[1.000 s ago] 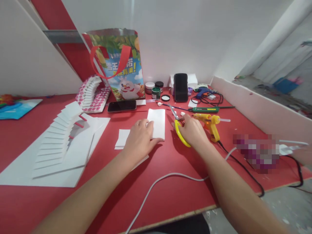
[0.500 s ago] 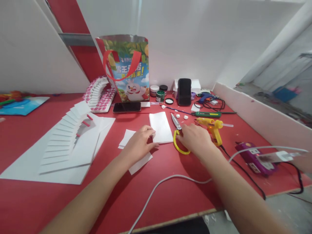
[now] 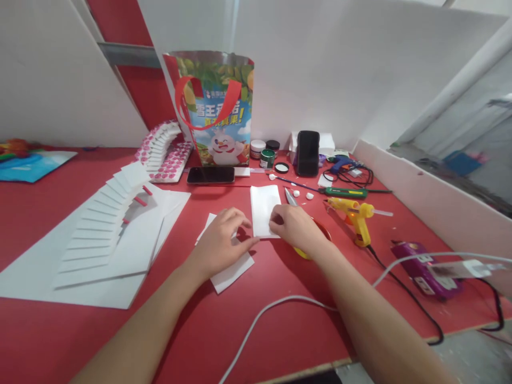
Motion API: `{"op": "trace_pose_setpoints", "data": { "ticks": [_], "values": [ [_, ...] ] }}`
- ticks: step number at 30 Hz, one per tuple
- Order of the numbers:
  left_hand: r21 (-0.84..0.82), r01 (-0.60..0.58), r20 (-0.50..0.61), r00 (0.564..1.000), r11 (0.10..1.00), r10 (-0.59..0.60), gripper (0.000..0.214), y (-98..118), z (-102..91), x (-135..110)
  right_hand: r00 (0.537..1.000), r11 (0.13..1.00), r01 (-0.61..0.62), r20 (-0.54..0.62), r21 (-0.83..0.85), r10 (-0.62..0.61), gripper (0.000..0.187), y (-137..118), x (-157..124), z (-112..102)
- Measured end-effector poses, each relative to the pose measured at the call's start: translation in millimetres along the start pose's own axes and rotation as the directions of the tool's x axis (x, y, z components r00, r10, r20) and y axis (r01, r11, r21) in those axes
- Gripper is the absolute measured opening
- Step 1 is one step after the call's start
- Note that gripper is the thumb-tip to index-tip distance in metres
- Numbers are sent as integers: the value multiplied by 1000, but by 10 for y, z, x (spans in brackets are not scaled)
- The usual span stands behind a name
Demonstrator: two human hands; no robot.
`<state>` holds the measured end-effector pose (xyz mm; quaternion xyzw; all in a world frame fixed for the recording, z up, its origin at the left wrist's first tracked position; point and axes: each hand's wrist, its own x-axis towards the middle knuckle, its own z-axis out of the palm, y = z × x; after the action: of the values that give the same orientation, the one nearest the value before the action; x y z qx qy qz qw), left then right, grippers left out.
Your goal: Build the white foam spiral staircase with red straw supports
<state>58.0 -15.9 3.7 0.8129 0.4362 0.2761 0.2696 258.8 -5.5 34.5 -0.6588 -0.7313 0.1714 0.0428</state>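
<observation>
A folded white paper (image 3: 264, 210) lies on the red table in front of me. My left hand (image 3: 226, 237) is at its left edge, thumb and fingers spread apart, above smaller white paper pieces (image 3: 232, 274). Bent inward, the fingers of my right hand (image 3: 294, 224) are closed at the paper's right side; their tips are partly hidden. Under and behind that hand lie scissors (image 3: 290, 197) with yellow handles, of which only the blades and part of the handles show.
White boards with fanned strips (image 3: 96, 229) lie left. A phone (image 3: 211, 175) and a printed bag (image 3: 224, 117) stand behind. Right are a yellow glue gun (image 3: 356, 213), a green-handled tool (image 3: 346, 192) and a purple power strip (image 3: 426, 269). A white cable (image 3: 276, 301) crosses the front.
My right hand has left the scissors' handles and moved left to the folded paper. My left hand has stayed nearly in place, its fingers slightly wider apart. The view has shifted a little.
</observation>
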Motion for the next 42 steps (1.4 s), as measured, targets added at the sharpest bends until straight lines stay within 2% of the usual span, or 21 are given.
{"op": "trace_pose_setpoints", "data": {
  "ticks": [3, 5, 7, 10, 12, 14, 16, 18, 21, 22, 25, 27, 30, 33, 36, 40, 42],
  "values": [
    [104, -8, 174, 985, 995, -11, 30, 14, -40, -2, 999, 998, -5, -38, 67, 8, 8, 53, -9, 15],
    [138, 6, 224, 974, 990, -37, 29, 6, -57, -6, 999, 997, -14, -49, 73, 18, 25, 52, -17, 32],
    [139, 11, 245, 968, 990, -45, 20, -17, -66, -9, 999, 999, 4, -54, 38, -2, 27, 51, -17, 44],
    [112, -3, 256, 966, 994, -25, 18, -69, -67, -4, 998, 998, 42, -39, 42, -40, 3, 79, -2, 42],
    [85, -15, 265, 964, 996, -8, 16, -94, -60, 2, 999, 995, 49, -28, 90, -47, 8, 102, 8, 35],
    [56, -35, 276, 961, 998, 18, 12, -93, -55, 6, 998, 993, 45, -42, 111, -40, 5, 106, 10, 36],
    [22, -46, 275, 961, 999, 38, 12, -64, -60, 8, 996, 995, 43, -75, 87, -37, 17, 84, 4, 49],
    [-23, -7, 232, 973, 1000, 12, 12, -21, -80, 9, 994, 998, 57, -97, 30, -54, 28, 50, -2, 71],
    [-132, 135, 61, 990, 982, -128, 11, 6, -123, 14, 994, 997, 81, -79, -11, -82, 13, 19, 12, 99],
    [-177, 186, -12, 982, 967, -191, 12, -7, -134, 17, 994, 997, 83, -72, -2, -83, 7, 19, 22, 105],
    [-305, 278, -160, 928, 911, -337, 19, -100, -132, 32, 995, 996, 81, -66, 35, -79, 10, 33, 53, 113],
    [-373, 284, -184, 911, 884, -370, 23, -174, -102, 44, 994, 995, 82, -82, 51, -77, 9, 51, 63, 118],
    [-370, 265, -195, 915, 890, -354, 24, -229, -44, 56, 992, 983, 77, -113, 168, -59, 8, 105, 72, 118],
    [-293, 244, -214, 926, 925, -312, 23, -207, -4, 50, 989, 880, 89, -143, 467, -24, 5, 196, 88, 91],
    [-299, 230, -195, 935, 926, -295, 29, -172, 19, 31, 978, 673, 128, -205, 728, 36, 11, 283, 107, 33],
    [-415, 211, -181, 934, 885, -308, 43, -157, 42, 15, 931, 390, 218, -310, 895, 191, 22, 326, 112, -63],
    [-536, 194, -150, 936, 822, -319, 49, -136, 46, 20, 910, 296, 269, -343, 916, 234, 26, 312, 94, -115]
  ]
}}
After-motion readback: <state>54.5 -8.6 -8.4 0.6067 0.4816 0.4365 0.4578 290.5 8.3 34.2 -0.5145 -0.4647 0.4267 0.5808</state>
